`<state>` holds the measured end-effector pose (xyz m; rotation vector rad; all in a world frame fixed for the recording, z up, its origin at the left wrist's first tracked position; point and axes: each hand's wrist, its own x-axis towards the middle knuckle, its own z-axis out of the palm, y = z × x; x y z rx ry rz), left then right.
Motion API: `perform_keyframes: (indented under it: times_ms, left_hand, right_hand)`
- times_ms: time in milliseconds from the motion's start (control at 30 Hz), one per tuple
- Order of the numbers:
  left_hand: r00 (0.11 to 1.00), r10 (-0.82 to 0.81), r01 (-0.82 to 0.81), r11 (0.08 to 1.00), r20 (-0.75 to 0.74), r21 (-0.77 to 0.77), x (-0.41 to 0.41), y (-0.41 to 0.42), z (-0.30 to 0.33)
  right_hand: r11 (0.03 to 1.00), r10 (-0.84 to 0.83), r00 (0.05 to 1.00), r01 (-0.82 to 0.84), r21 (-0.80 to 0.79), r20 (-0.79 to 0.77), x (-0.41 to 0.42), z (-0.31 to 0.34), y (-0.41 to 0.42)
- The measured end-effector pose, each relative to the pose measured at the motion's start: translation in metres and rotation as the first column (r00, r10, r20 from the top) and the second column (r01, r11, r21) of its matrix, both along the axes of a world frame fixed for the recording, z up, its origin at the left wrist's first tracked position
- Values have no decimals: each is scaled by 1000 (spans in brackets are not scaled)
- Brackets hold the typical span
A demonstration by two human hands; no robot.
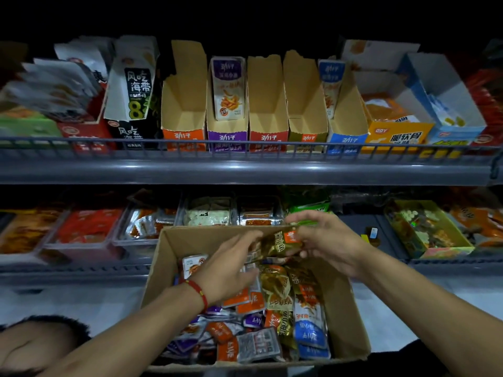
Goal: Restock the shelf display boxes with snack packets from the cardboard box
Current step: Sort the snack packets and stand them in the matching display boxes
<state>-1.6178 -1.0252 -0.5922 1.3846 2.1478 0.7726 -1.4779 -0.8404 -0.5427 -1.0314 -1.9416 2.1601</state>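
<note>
An open cardboard box [345,303] in front of me holds several small snack packets in orange, purple, blue and gold. Above its far end both hands hold a stack of gold packets [277,244]. My left hand [231,265], with a red cord at the wrist, grips the stack's left end. My right hand [324,240] pinches its right end. On the upper shelf stand narrow display boxes: orange [183,112], purple [228,131] with a packet inside, red [268,112], gold [307,115] and blue [347,123].
A grey wire rail [245,144] fronts the upper shelf. Black seaweed boxes [133,93] stand left of the display boxes, a yellow box [394,134] right. The lower shelf holds clear trays [209,213] and a yellow tray [430,229] behind the cardboard box.
</note>
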Motion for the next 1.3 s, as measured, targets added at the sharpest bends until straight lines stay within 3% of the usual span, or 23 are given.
perform_keyframes:
  times_ms: [67,133,267,333,433,500,600,700,767,833,933,1033,1167,1233,1300]
  left_hand:
    - [981,118,-144,975,153,169,-1,0,10]
    - [887,178,-280,941,425,190,-5,-2,22]
    - [631,158,-375,919,759,120,-5,-6,39]
    - [554,131,-398,909,822,123,-3,-8,44]
    - [475,88,-424,895,875,140,-2,-6,51]
    - [457,55,-422,892,888,162,-2,-5,54]
    - [481,73,-449,876,874,174,-2,-4,58]
    - [678,176,-441,874,714,203,-4,-4,58]
    - [868,247,-386,881,430,275,-9,-3,59]
    - [964,251,-265,891,84,368,-16,4,67]
    - [920,224,-38,867,-321,496,-30,30,90]
    - [838,234,59,859,-493,509,-38,63,113]
    - [751,147,139,918,-643,372,-31,101,128]
    - [719,102,161,938,-688,307,-28,115,126]
    - [740,66,158,950,-669,269,-27,123,122]
  right_hand:
    - [1000,-2,1000,2,-10,-22,3,6,4]
    - [999,-19,999,18,-36,-43,5,11,9]
    - [962,80,996,-68,265,-37,7,19,13]
    - [940,86,996,-69,333,-35,7,24,12]
    - [953,117,989,-86,289,-93,7,30,12]
    - [958,127,984,-88,274,-128,5,34,12]
    - [907,131,982,-64,416,-133,4,44,13]
    - [784,114,980,14,621,-165,8,68,26]
    - [672,75,965,137,728,-250,10,97,40]
    - [491,26,942,280,825,-336,8,129,61]
    - [230,-21,910,408,883,-415,-12,168,97]
    - [63,-65,918,395,917,-391,-48,189,123]
    - [-87,-83,960,261,961,-268,-95,190,147]
    - [-100,-43,977,206,973,-211,-113,185,155]
    - [-100,-36,993,112,989,-116,-128,181,159]
